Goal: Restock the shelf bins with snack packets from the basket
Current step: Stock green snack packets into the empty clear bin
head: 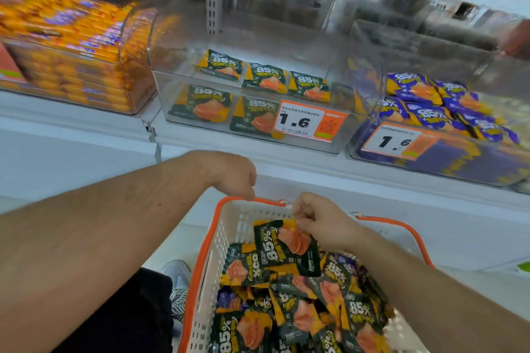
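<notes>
A white basket (229, 226) with an orange rim sits low in the middle, full of dark green and orange snack packets. My left hand (232, 175) grips the basket's orange handle at its far edge. My right hand (318, 221) pinches the top of one green packet (284, 246) and holds it just above the pile. On the shelf above stands a clear bin (258, 135) with several of the same green packets lying on its floor, mostly unfilled.
A clear bin of purple packets (436, 112) stands to the right of the green one, and a bin of orange packets (71, 46) to the left. Orange price tags reading 1.6 hang on the bin fronts. More clear bins line the shelf above.
</notes>
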`<state>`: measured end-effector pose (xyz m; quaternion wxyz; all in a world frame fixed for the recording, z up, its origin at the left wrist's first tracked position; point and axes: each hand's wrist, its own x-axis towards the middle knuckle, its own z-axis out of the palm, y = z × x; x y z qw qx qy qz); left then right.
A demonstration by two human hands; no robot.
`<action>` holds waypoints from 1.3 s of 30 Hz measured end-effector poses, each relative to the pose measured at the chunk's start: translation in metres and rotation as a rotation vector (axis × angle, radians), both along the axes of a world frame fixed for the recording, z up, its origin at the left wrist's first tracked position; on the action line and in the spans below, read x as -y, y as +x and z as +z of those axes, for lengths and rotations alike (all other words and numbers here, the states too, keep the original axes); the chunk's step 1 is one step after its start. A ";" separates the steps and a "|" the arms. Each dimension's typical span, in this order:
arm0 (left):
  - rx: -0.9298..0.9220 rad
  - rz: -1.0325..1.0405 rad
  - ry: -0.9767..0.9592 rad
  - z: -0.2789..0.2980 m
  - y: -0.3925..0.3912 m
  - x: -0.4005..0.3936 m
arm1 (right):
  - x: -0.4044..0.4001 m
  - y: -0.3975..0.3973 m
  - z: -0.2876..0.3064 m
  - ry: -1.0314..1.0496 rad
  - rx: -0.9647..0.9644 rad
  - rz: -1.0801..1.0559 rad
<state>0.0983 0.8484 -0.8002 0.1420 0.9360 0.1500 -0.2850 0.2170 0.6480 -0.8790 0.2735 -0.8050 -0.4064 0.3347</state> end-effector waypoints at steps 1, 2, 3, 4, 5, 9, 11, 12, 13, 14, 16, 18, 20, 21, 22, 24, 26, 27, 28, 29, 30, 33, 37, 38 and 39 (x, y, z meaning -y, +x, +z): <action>-0.004 0.033 -0.020 0.003 -0.001 -0.003 | -0.003 0.002 0.011 0.045 -0.031 -0.004; -0.006 0.073 -0.046 0.006 -0.003 -0.007 | -0.005 0.004 0.020 0.097 -0.079 -0.021; -0.001 0.116 -0.074 0.010 -0.005 -0.012 | -0.006 0.006 0.029 0.165 -0.135 -0.046; 0.020 0.163 -0.111 0.013 -0.006 -0.017 | -0.008 0.007 0.037 0.238 -0.188 -0.075; 0.052 0.214 -0.174 0.017 -0.009 -0.022 | -0.009 0.009 0.043 0.309 -0.242 -0.107; 0.201 0.430 -0.581 0.033 -0.017 -0.035 | -0.015 0.008 0.062 0.534 -0.475 -0.241; 0.356 0.578 -0.727 0.037 -0.019 -0.035 | -0.019 0.006 0.068 0.559 -0.459 -0.245; 0.435 0.623 -0.750 0.040 -0.019 -0.035 | -0.020 0.004 0.070 0.545 -0.398 -0.229; 0.491 0.638 -0.744 0.042 -0.019 -0.034 | -0.022 0.003 0.071 0.517 -0.325 -0.214; 0.528 0.633 -0.718 0.045 -0.019 -0.033 | -0.022 0.001 0.073 0.479 -0.246 -0.206; 0.587 0.596 -0.641 0.050 -0.019 -0.029 | -0.023 -0.004 0.075 0.414 -0.054 -0.196; 0.650 0.558 -0.564 0.055 -0.018 -0.025 | -0.023 -0.011 0.076 0.431 0.249 -0.198; 0.721 0.526 -0.504 0.060 -0.016 -0.022 | -0.023 -0.021 0.080 0.566 0.478 -0.168; 0.753 0.518 -0.481 0.063 -0.015 -0.021 | -0.024 -0.026 0.083 0.625 0.554 -0.135; 0.783 0.516 -0.472 0.065 -0.014 -0.020 | -0.025 -0.031 0.085 0.669 0.615 -0.098; 0.843 0.516 -0.479 0.069 -0.011 -0.017 | -0.031 -0.039 0.089 0.692 0.693 -0.048; 0.880 0.516 -0.487 0.071 -0.009 -0.014 | -0.039 -0.045 0.092 0.640 0.761 -0.044; 0.894 0.518 -0.488 0.071 -0.008 -0.013 | -0.043 -0.048 0.093 0.588 0.805 -0.056; 0.908 0.523 -0.491 0.071 -0.008 -0.012 | -0.047 -0.051 0.094 0.531 0.849 -0.069; 0.923 0.528 -0.500 0.072 -0.008 -0.010 | -0.050 -0.052 0.097 0.485 0.899 -0.072; 0.941 0.529 -0.515 0.071 -0.008 -0.010 | -0.053 -0.053 0.099 0.458 0.951 -0.064; 1.103 0.545 -0.589 0.073 -0.007 -0.008 | -0.064 -0.047 0.116 0.462 1.040 -0.055; 1.492 0.691 -0.252 0.074 -0.004 -0.014 | -0.086 -0.025 0.164 0.430 1.011 -0.209; 1.507 0.670 -0.158 0.071 -0.004 -0.015 | -0.093 -0.017 0.176 0.406 0.966 -0.243; 1.492 0.619 -0.079 0.068 -0.003 -0.016 | -0.101 -0.006 0.187 0.382 0.914 -0.271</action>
